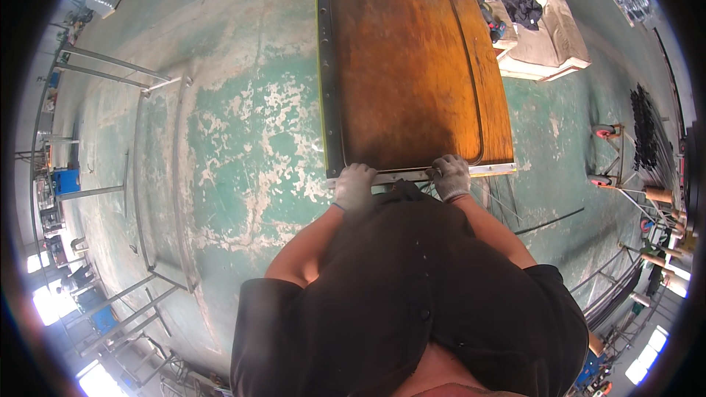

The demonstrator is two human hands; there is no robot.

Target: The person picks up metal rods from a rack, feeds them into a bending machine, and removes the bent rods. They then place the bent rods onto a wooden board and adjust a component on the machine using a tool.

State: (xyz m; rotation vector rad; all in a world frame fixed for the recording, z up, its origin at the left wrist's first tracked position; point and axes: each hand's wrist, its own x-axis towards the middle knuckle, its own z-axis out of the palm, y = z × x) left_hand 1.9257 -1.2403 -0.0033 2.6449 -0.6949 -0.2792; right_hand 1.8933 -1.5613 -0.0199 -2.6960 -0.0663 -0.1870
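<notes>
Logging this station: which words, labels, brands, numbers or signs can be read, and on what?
None: no readable text shows on the wooden tabletop, left gloved hand or right gloved hand.
Any on the blue box at far left is too small and blurred to read.

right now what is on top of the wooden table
A thin dark bent rod lies on the wooden table, with a dark strip along its left edge. The left hand and right hand hide parts of the near edge.
</notes>
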